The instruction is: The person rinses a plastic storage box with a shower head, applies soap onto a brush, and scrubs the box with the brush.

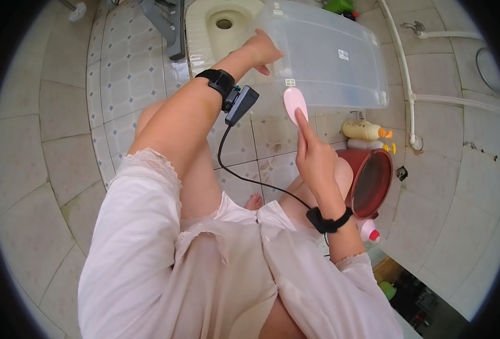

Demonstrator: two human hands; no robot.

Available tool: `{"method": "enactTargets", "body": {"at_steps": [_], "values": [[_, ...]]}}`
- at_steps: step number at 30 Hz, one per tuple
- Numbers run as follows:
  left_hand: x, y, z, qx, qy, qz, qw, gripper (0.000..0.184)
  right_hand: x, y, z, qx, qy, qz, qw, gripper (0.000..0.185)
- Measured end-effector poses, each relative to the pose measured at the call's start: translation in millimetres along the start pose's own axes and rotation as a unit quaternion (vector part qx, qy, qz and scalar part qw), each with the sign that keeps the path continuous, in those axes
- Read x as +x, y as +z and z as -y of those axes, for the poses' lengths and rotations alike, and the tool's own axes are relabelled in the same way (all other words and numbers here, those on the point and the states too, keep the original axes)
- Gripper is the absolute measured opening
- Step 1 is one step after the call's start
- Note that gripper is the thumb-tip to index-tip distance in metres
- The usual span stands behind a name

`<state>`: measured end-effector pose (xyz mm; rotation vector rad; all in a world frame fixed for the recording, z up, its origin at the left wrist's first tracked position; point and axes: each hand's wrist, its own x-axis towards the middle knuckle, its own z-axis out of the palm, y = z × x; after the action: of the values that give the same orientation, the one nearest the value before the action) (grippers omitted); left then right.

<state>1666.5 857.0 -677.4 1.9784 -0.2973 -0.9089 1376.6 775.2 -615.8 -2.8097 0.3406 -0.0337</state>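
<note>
A large translucent plastic box [329, 59] lies at the upper middle, over the tiled floor. My left hand [263, 52] is at its left edge, with the thumb and some fingers showing against the plastic; the fingertips' hold on the rim is partly hidden. My right hand [313, 152] is closed on a pink brush [295, 105], its index finger stretched along the oval back. The brush touches or overlaps the box's near left corner; its underside is hidden.
A squat toilet [199, 39] lies beyond my left forearm. Right of my knee stand a red bucket [372, 183] and a yellow bottle [363, 130] with an orange cap. White pipes [402, 62] run along the tiled wall. A black cable [250, 179] crosses between my arms.
</note>
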Motion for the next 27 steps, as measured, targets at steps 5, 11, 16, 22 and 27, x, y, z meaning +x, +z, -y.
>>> {"method": "enactTargets", "body": {"at_steps": [5,11,16,22,27], "values": [[-5.3,-0.4,-2.0,0.017,0.004,0.025,1.0,0.108,55.5,13.9,18.2,-0.039,-0.002,-0.008,0.999,0.056],[-7.5,1.5,-2.3,0.006,-0.005,0.014,1.0,0.091,16.2,12.1,8.9,-0.053,-0.045,-0.03,0.997,0.059],[-3.0,5.8,-0.8,0.006,-0.001,0.039,0.999,0.113,44.0,26.3,16.7,-0.136,-0.046,-0.047,0.989,0.066],[-3.4,-0.5,-3.3,-0.017,-0.019,0.039,0.999,0.102,6.1,16.6,-3.4,-0.106,-0.068,-0.029,0.992,0.067],[5.9,4.5,0.6,-0.003,-0.01,0.012,1.0,0.091,49.4,30.3,12.9,-0.165,-0.089,-0.059,0.981,0.072]]}}
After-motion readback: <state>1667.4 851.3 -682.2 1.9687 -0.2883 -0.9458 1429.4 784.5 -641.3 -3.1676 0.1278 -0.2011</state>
